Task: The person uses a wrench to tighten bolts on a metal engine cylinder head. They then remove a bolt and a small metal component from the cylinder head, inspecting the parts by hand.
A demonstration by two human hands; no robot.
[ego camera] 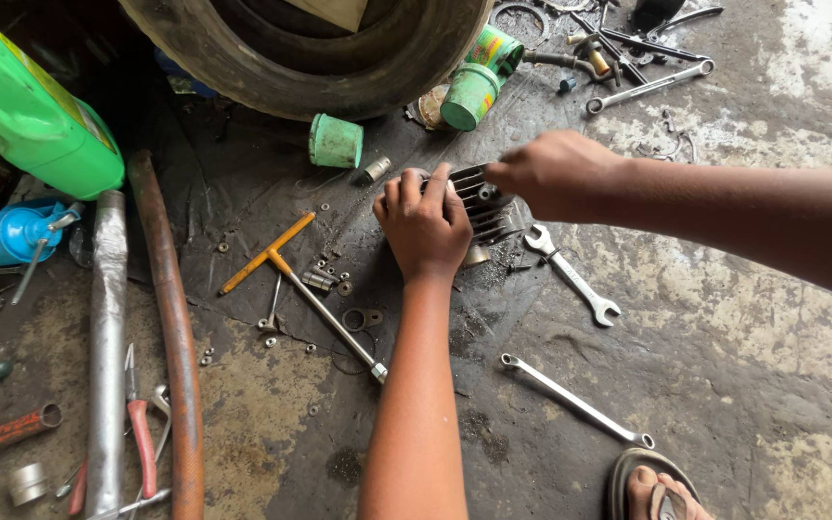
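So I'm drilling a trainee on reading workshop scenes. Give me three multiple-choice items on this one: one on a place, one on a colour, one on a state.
1. Where does the short double-ended silver spanner lie?
A. beside the finned grey metal cylinder
B. on the black rubber tyre
C. under the green plastic jug

2. What colour is the crossbar of the T-handle socket wrench?
A. blue
B. orange
C. white

3. How is the left hand?
A. lifted clear
B. gripping pliers
C. pressed on the cylinder

Answers: 1 A, it lies on the floor just beside the cylinder. 2 B, the bar shows orange. 3 C, its fingers rest on the fins while the right hand holds the far end.
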